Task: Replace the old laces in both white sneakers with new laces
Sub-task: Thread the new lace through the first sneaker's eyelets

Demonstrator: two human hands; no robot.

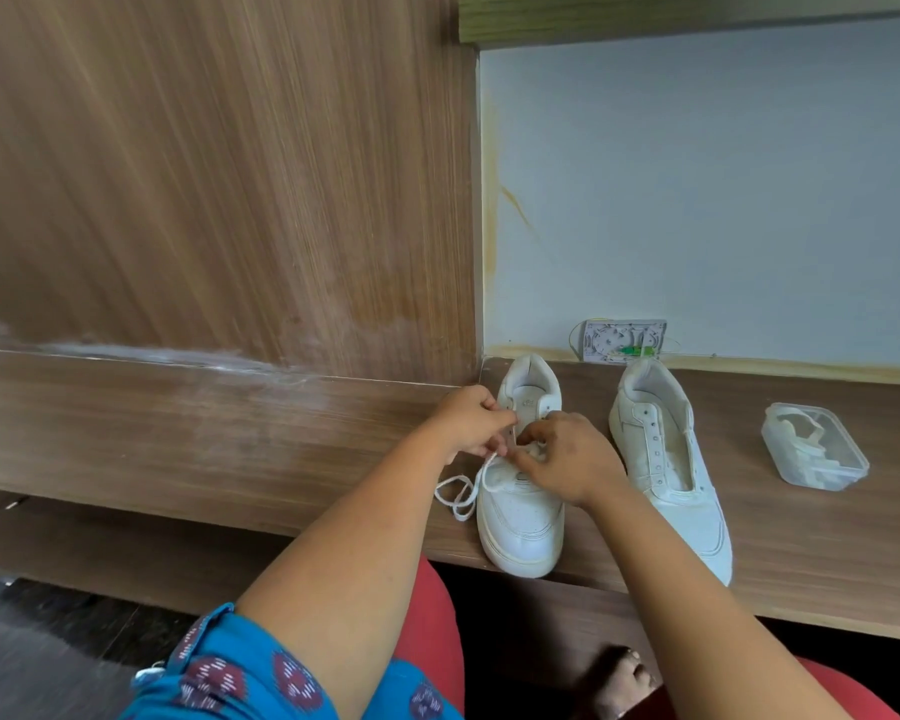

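Two white leather-look sneakers sit side by side on the brown wood-grain bench (pixel 230 433), toes toward us. We have both hands on the left white sneaker (pixel 520 511), which stands at about 12 o'clock from our lap. Our left hand (pixel 468 420) pinches a thin white cord lace (pixel 461 493) at the shoe's 9 o'clock edge, by the upper eyelets, fingers curled tight on it. Our right hand (pixel 567 457) is curled over the tongue area with its fingertips closed together low down; it seems to hold the lace there, though the exact grip is hidden. A slack loop of lace trails off onto the bench at the shoe's 8 o'clock.

At 3 o'clock of this shoe lies the right white sneaker (pixel 671 459), its eyelets bare and no lace in it. Farther out at 3 o'clock sits a small clear plastic tub (pixel 814 449) with pale strips inside, likely laces.

We judge the lace limp and light, prone to twisting and slipping, so it is best taken close to its stiff tip for feeding through eyelets. The shoe is light and will skid, so one hand should steady its sidewall.
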